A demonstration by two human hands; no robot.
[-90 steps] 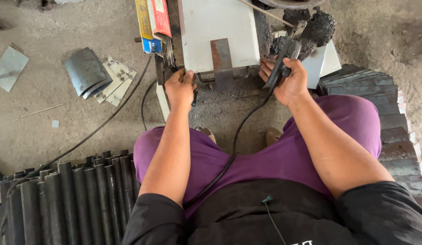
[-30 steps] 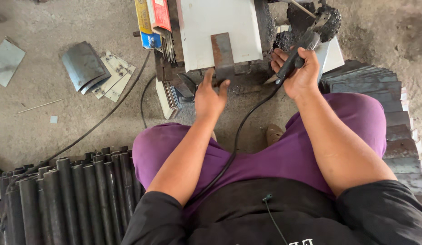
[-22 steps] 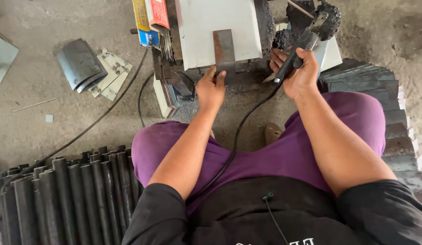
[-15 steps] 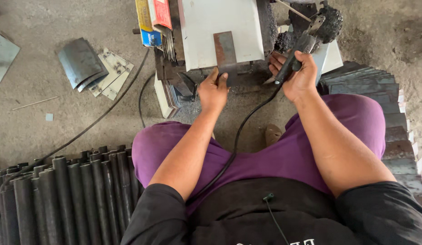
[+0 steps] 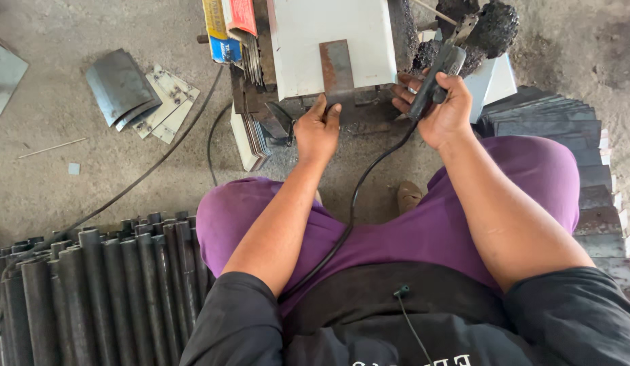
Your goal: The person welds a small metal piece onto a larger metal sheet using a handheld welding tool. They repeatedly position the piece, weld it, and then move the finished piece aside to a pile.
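Concrete floor; rusty flat metal strip (image 5: 337, 66) on white block (image 5: 308, 34).

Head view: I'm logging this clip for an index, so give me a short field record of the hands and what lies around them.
Left hand: fingertips on the near end of a rusty flat metal strip
Strip: lies on a white block
Right hand: gripping a black corded tool handle
Cable: runs from the handle down across the lap
Left floor: dark tubes in a row; loose metal sheets
Right floor: stacked dark plates
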